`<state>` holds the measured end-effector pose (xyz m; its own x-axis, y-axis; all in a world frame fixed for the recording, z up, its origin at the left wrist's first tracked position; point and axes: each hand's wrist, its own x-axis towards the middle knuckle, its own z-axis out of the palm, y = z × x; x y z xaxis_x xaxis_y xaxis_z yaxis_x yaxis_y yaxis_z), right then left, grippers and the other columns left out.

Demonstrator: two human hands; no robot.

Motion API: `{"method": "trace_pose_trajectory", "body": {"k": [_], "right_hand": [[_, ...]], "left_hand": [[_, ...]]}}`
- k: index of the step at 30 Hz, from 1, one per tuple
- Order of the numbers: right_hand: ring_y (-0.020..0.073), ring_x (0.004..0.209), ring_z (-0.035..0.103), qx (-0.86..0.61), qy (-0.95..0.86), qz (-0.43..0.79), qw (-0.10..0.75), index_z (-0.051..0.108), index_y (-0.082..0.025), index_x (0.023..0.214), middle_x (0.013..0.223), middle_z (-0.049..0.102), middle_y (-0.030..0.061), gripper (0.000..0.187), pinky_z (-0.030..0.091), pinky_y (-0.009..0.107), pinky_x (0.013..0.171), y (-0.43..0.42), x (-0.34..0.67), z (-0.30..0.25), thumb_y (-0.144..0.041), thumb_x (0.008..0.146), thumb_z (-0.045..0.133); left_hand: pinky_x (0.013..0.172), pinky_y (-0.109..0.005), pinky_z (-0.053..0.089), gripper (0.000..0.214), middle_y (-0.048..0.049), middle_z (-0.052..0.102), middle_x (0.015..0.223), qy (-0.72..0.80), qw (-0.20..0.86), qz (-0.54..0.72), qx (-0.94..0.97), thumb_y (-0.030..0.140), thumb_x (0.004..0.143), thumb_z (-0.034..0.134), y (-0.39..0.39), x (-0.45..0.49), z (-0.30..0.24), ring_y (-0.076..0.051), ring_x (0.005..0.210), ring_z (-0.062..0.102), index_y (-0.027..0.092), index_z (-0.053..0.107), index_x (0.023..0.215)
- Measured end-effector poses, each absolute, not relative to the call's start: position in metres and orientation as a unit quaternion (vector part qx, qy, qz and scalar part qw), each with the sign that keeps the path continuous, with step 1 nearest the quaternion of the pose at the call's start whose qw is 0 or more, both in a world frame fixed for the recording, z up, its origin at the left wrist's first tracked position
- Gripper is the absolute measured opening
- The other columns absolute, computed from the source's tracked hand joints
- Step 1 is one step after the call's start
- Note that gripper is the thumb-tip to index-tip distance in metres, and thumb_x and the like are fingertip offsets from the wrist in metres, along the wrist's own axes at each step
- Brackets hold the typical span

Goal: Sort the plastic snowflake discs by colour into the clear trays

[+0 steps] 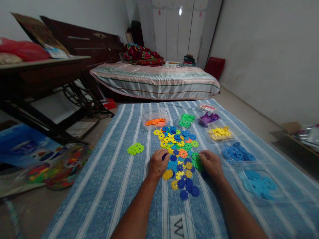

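Loose plastic snowflake discs (183, 153) in yellow, orange, green and several blues spread over the middle of the striped cloth. At the left side of this pile is my left hand (157, 165), its fingers closed on a dark blue snowflake disc (164, 156), mostly covered by the fingers. My right hand (212, 163) is at the pile's right edge. Its fingers are bent together at some green snowflake discs (197, 161); the fingertips partly hide the grip. A small group of lime green discs (136, 149) lies apart, to the left.
Clear tubs hold orange discs (156, 122), green discs (186, 120), purple discs (208, 118), yellow discs (220, 133), blue discs (238, 152) and light blue discs (259, 183), around the pile's back and right. A white label with a W (178, 226) lies in front.
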<state>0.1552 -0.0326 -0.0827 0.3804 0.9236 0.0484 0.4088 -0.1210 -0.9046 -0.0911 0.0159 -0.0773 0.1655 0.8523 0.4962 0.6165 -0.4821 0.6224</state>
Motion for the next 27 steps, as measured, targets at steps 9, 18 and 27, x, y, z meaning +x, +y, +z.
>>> {"method": "trace_pose_trajectory", "body": {"k": [9,18,27], "right_hand": [[0.0161,0.056,0.055,-0.726,-0.554,0.203,0.353,0.069,-0.022,0.073,0.056,0.060,-0.0007,0.028,0.034,0.025,0.055,-0.028,0.146,-0.074,-0.043,0.078,0.051],[0.0169,0.065,0.060,-0.739,-0.604,0.181,0.238,0.073,-0.023,0.079,0.069,0.069,0.0019,0.021,0.032,0.025,0.056,-0.020,0.135,-0.066,-0.035,0.082,0.055],[0.0189,0.078,0.063,-0.774,-0.582,0.122,0.218,0.072,-0.022,0.095,0.084,0.072,0.0054,0.026,0.036,0.026,0.063,0.031,0.137,-0.051,-0.031,0.089,0.049]], "left_hand": [[0.077,-0.027,0.055,0.018,-0.0022,0.074,0.081,0.524,0.215,0.460,0.685,0.029,0.084,0.056,0.017,-0.094,-0.070,-0.017,0.077,0.069,0.021,0.071,0.079],[0.070,-0.026,0.054,0.019,-0.0009,0.074,0.079,0.543,0.231,0.472,0.655,0.034,0.082,0.057,0.023,-0.097,-0.073,-0.017,0.073,0.069,0.022,0.072,0.080],[0.069,-0.026,0.053,0.020,-0.0009,0.073,0.077,0.532,0.238,0.472,0.662,0.035,0.082,0.056,0.024,-0.096,-0.072,-0.017,0.070,0.069,0.022,0.071,0.077]]}}
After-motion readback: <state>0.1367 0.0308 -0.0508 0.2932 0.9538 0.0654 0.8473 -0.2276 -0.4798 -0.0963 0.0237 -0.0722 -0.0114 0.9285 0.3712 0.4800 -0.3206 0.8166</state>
